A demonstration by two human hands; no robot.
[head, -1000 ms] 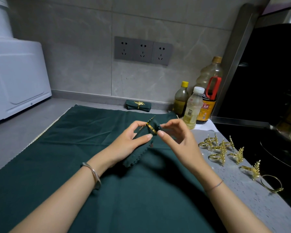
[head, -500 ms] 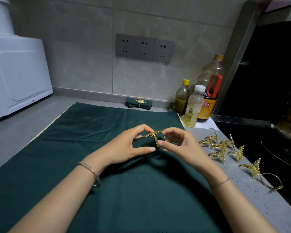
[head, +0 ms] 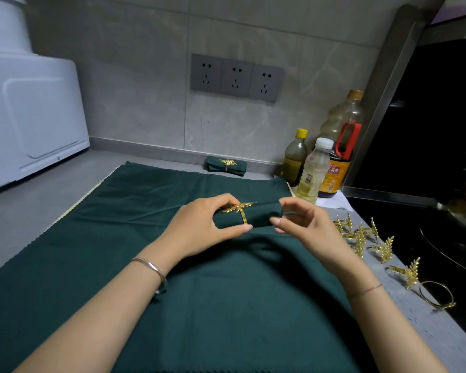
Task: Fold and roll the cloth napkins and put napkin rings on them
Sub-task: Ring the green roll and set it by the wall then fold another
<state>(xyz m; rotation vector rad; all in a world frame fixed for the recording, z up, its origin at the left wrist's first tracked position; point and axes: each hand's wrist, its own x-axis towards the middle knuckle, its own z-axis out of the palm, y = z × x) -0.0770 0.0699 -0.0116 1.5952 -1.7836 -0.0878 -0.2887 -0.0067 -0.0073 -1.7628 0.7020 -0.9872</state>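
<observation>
Left hand (head: 202, 227) pinches the rolled napkin (head: 249, 218) at its gold ring (head: 241, 212); right hand (head: 301, 224) grips the roll's other end, held between both hands above the spread cloth (head: 172, 292). Risk: soft matte weave could unroll or bunch if the thin, rigid leaf-shaped band snags. Spare rings (head: 361, 238) lie right of the right hand on the counter (head: 428, 332).

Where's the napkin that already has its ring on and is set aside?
The finished napkin lies at the back of the counter against the wall, just beyond the far edge of the green cloth, below the wall sockets and left of the bottles.
</observation>
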